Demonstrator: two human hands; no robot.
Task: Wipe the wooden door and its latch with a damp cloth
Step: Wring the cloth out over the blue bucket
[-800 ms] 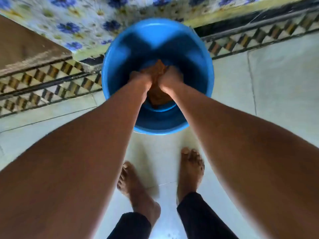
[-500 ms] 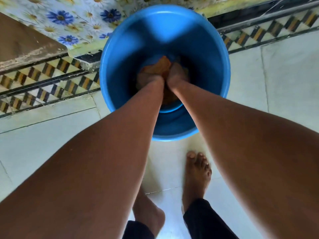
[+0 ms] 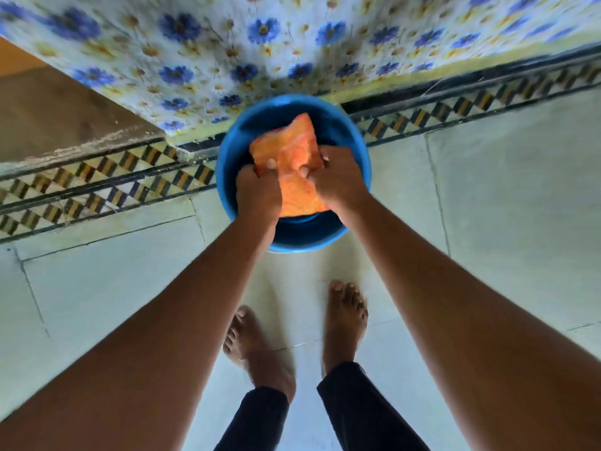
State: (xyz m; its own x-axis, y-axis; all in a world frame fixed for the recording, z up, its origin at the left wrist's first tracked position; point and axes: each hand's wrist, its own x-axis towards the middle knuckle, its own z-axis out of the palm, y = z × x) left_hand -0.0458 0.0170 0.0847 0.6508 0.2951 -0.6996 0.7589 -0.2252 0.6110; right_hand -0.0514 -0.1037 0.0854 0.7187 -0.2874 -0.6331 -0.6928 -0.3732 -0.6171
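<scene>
Raised since half a second ago from deep inside the round blue plastic bucket [image 3: 354, 177]: orange damp cloth [image 3: 294, 164], now above the rim, clenched at its left edge by the left hand [image 3: 258, 193], at its right edge by the right hand [image 3: 341, 182]. Beyond the bucket, flowered wall tiles [image 3: 227, 50]; far left, brown wooden door [image 3: 55, 115]. Near and right, open pale tiled floor [image 3: 504, 196], bare feet [image 3: 346, 317] just short of the bucket.

So the orange cloth [image 3: 292, 164] was down deep in the blue bucket [image 3: 227, 177] a moment ago, and now it's up above the rim, spread out between the left hand [image 3: 258, 193] and right hand [image 3: 341, 180]. Both feet show on the floor [image 3: 504, 206] again too.
</scene>
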